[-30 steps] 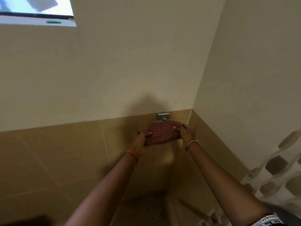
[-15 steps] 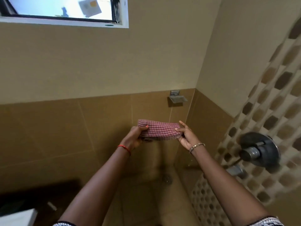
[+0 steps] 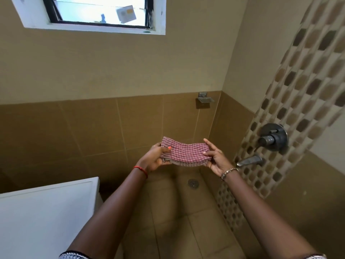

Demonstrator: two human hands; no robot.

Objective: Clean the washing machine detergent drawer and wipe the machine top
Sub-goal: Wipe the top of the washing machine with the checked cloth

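Observation:
A folded red-and-white checked cloth (image 3: pixel 184 152) is stretched between both hands at chest height over the tiled floor. My left hand (image 3: pixel 154 159) grips its left end, thumb on top. My right hand (image 3: pixel 216 158) pinches its right end, with the other fingers spread. The white top of the washing machine (image 3: pixel 43 212) fills the lower left corner, below and left of the cloth. The detergent drawer is out of view.
A metal soap dish (image 3: pixel 204 99) is fixed to the back wall near the corner. On the right wall sit a round mixer valve (image 3: pixel 273 137) and a spout (image 3: pixel 250 160). A floor drain (image 3: pixel 192 183) lies below the cloth. A window (image 3: pixel 97 12) is high on the left.
The view has tilted down and the hands have brought the cloth down and away from the soap dish. The washing machine top and the wall valve have come into view.

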